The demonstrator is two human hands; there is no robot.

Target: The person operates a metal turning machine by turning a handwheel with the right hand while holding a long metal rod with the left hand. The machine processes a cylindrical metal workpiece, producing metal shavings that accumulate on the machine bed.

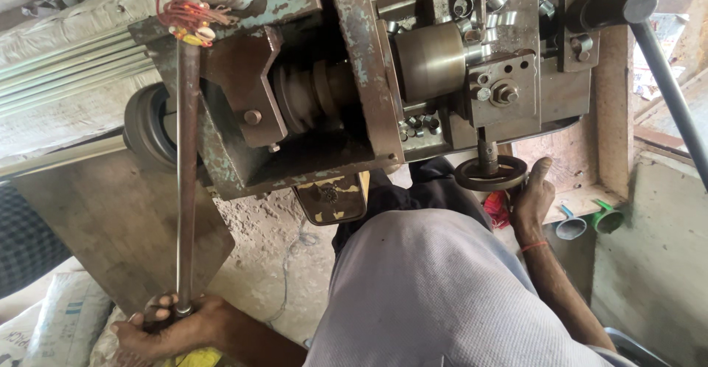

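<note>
Closest to us, our grey-clothed torso [435, 293] fills the lower middle of the view, and we look down past it at an old, rust-stained lathe-like machine [354, 79]. Our left hand [166, 326], at the bottom left, is closed around the near end of a long steel rod [186, 168]. That rod runs almost straight away from us, its far end reaching the machine's top left corner beside a tangle of red thread [188, 19]. Our right hand [532, 194] rests with fingers curled on the rim of a small black handwheel [490, 173] at the machine's near edge, just right of our body.
</note>
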